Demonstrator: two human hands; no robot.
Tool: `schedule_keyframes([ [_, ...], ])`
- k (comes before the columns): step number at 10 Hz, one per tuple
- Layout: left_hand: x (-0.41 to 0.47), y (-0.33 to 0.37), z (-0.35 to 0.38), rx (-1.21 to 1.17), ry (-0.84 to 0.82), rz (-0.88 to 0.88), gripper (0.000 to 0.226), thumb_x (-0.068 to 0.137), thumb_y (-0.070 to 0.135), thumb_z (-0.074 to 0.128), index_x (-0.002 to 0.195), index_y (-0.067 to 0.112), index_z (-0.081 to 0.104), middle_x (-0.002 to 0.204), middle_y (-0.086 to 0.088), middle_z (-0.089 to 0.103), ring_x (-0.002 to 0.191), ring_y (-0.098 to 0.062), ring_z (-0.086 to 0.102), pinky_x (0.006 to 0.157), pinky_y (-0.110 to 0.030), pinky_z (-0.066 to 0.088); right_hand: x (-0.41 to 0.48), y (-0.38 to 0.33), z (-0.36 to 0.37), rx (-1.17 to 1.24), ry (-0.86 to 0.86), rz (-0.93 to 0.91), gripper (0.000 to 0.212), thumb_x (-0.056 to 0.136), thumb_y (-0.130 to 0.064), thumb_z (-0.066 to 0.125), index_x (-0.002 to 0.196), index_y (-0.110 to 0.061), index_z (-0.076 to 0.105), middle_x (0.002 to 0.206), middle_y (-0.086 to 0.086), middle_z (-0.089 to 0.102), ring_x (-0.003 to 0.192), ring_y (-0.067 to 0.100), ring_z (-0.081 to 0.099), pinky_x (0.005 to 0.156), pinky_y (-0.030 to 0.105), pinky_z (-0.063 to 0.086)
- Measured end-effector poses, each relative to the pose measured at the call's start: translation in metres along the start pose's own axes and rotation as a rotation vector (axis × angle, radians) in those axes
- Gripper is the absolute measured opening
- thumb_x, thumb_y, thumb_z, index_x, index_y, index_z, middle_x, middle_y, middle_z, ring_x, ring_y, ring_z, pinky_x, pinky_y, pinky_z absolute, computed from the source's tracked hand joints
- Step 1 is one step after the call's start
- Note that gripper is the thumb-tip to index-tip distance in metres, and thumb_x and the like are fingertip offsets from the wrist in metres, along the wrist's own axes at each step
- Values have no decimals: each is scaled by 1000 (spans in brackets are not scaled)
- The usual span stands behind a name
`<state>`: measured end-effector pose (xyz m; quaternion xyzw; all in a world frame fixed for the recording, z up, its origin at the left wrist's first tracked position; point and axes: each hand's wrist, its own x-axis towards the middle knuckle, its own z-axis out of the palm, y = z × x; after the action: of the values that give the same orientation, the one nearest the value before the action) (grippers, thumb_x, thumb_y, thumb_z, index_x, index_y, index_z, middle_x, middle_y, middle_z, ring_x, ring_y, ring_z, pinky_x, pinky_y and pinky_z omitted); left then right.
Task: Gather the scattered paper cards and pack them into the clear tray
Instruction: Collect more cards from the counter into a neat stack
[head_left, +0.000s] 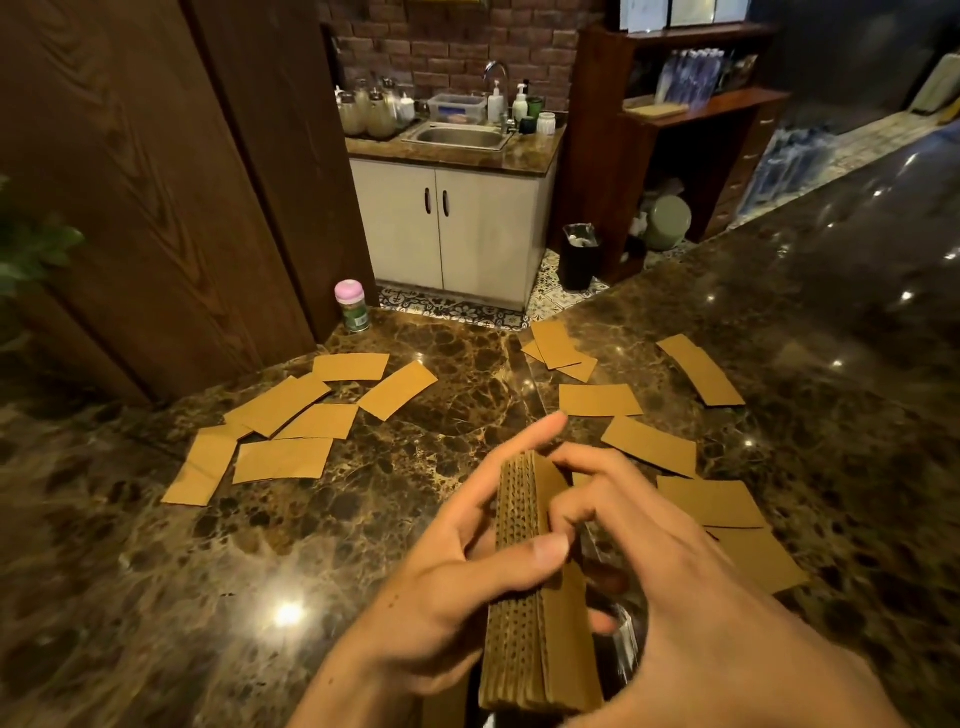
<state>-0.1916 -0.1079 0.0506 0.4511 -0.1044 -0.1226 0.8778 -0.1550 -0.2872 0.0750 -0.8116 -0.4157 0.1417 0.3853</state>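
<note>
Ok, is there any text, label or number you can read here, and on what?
No text is legible.
Green label on the pink-lidded can: print too blurred to read.
Bottles by the sink: labels too small.
Scattered cards and the held stack of cards: plain, no print visible.

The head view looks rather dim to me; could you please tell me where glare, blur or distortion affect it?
In the head view the light is dim and warm. Lamps leave small bright glare spots on the polished marble counter. The wide lens makes the wooden panels lean. The right hand, nearest the lens, looks soft, while the stack of cards and the left hand are sharper.
</note>
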Motion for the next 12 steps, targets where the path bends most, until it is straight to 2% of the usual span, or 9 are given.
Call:
schedule_keyframes([
  [1,-2,-4,-1,3,60,3,51,94,-8,47,142,7,48,78,-2,56,93,-17,64,88,-31,59,1,-1,-2,-43,-31,-43,70,62,-60,92,113,-48,46,153,-45,11,142,-17,26,100,2,38],
  [2,-5,-3,-2,-14,83,-3,53,85,2,62,134,21,58,117,-16,59,97,-34,69,77,-52,60,2,2,1,-85,46,-76,77,54,-68,90,114,-44,48,151,-39,26,143,-7,36,104,11,42],
  [4,-11,-10,-2,-57,84,-12,62,79,24,81,136,19,55,125,-21,54,98,-37,67,78,-55,60,0,0,12,-90,119,-89,81,53,-66,93,114,-44,45,141,-29,39,134,4,46,95,18,55],
  [7,-50,-40,-8,-63,276,-51,61,70,46,83,127,31,66,125,-32,61,89,-23,74,73,-32,61,-25,48,61,26,-120,112,61,62,-24,89,94,-61,53,118,-29,65,103,-14,63,94,26,57],
  [8,-71,-47,-18,-132,333,-156,78,65,70,75,136,45,52,133,-26,62,112,-30,69,90,-44,57,-31,144,71,185,-148,349,80,13,-32,103,87,-43,73,83,-9,78,67,-8,71,98,53,56],
  [9,-113,-33,-26,92,548,-158,51,81,44,70,128,30,60,115,-13,75,99,-37,72,78,-39,62,-60,82,47,216,-115,194,78,50,-37,104,113,-24,61,123,2,70,108,22,73,89,53,58],
  [10,-132,-42,-55,951,753,7,30,80,28,77,108,35,71,103,6,75,93,-17,71,74,-18,56,-43,44,45,-15,-207,280,82,51,-68,92,115,-57,43,128,-16,60,113,11,65,92,39,60],
  [11,-140,-57,-71,1489,560,27,34,76,40,81,108,40,69,125,20,61,116,0,55,93,-14,43,-19,26,58,-213,-529,468,78,56,-70,86,110,-50,34,122,-33,41,113,6,53,89,26,57],
  [12,-132,-71,-70,1740,360,-72,43,69,54,77,109,40,68,136,14,54,125,-17,46,93,-41,49,-5,35,86,-440,-643,385,107,61,-72,79,144,-43,18,161,-9,25,150,27,28,121,43,34],
])
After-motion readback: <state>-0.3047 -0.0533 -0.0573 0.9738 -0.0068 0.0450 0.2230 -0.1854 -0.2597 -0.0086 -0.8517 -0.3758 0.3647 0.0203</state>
